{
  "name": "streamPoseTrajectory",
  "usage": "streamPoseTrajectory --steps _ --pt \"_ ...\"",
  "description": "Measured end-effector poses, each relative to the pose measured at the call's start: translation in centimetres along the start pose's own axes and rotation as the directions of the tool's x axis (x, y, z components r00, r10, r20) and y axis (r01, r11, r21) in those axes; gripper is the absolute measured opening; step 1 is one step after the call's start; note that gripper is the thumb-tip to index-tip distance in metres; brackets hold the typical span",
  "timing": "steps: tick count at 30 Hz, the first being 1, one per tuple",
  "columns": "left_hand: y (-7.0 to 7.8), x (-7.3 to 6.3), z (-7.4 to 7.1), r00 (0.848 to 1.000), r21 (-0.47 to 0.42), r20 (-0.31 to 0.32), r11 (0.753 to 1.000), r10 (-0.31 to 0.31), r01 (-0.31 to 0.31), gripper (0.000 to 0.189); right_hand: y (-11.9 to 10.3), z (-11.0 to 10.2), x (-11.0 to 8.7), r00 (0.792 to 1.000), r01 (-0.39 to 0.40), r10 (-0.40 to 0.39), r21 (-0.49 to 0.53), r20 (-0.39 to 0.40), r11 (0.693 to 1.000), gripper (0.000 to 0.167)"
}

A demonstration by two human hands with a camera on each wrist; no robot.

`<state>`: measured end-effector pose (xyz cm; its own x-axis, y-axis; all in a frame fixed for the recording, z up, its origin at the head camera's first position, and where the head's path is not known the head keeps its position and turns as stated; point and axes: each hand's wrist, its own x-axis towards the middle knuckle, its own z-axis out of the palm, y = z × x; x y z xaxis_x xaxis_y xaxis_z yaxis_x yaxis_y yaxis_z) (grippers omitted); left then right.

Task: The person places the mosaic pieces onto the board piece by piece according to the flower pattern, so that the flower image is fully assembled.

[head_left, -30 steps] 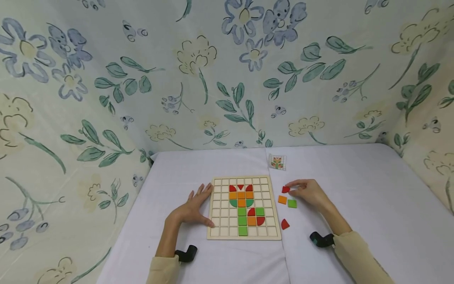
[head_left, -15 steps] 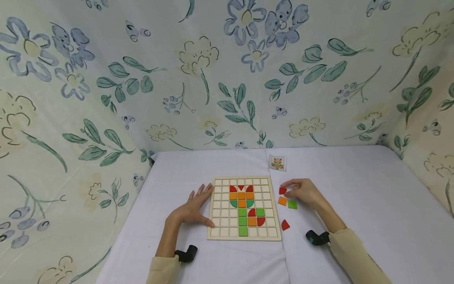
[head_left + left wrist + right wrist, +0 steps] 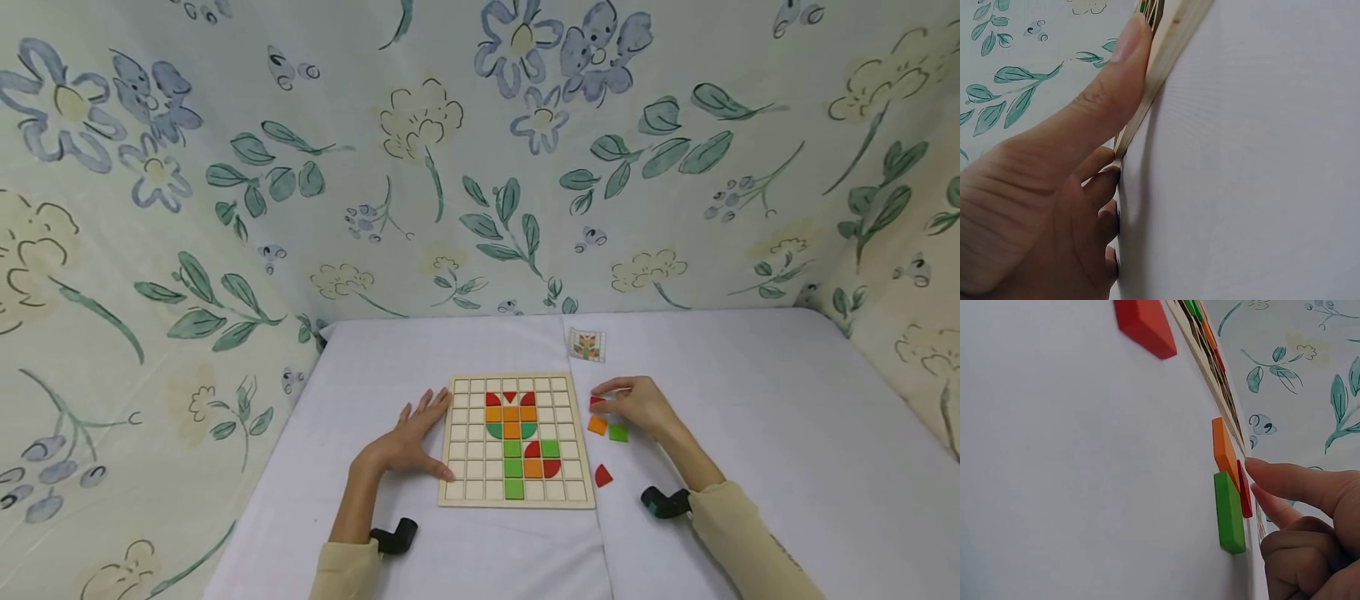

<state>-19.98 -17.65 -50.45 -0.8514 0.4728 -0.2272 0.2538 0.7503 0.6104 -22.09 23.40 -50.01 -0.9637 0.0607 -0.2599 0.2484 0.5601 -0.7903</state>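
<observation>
My left hand (image 3: 408, 439) rests spread at the left edge of a wooden grid board (image 3: 467, 498). Its thumb lies over the board's rim (image 3: 1175, 47) in the left wrist view. Coloured tiles form a flower shape on the board, with an orange tile (image 3: 512, 430) near its middle. My right hand (image 3: 637, 406) has thumb and index finger at a red quarter-circle tile (image 3: 596, 399), pinching it on the table; the thumb partly covers it. Just below sit an orange square tile (image 3: 597, 426) and a green square tile (image 3: 618, 433), also seen in the right wrist view.
Another red quarter-circle tile (image 3: 603, 476) lies to the right of the board. Behind it all, a small picture card (image 3: 587, 343) shows a similar flower pattern. A white cloth (image 3: 720, 358) covers the table, and a floral curtain (image 3: 420, 192) hangs behind.
My right hand has shifted a little left, and the red tile at its fingertips moved left with it. The thumb now covers more of that tile. My left hand stays put.
</observation>
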Motion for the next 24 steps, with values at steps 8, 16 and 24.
streamPoseTrajectory --steps 8,16,24 --pt "0.1 -0.1 -0.1 1.0 0.0 0.003 1.0 0.0 0.0 0.133 -0.1 -0.3 -0.9 0.997 -0.014 0.014 0.0 -0.079 1.0 0.037" --pt "0.4 -0.3 -0.3 1.0 -0.009 0.007 1.0 0.007 -0.007 0.132 0.0 -0.7 -1.7 0.997 -0.051 0.049 -0.021 -0.066 0.998 0.03" --pt "0.1 -0.2 -0.1 1.0 -0.008 0.0 1.0 0.011 -0.011 0.132 -0.3 -0.4 -1.3 0.999 -0.031 0.028 -0.048 -0.045 0.998 0.034"
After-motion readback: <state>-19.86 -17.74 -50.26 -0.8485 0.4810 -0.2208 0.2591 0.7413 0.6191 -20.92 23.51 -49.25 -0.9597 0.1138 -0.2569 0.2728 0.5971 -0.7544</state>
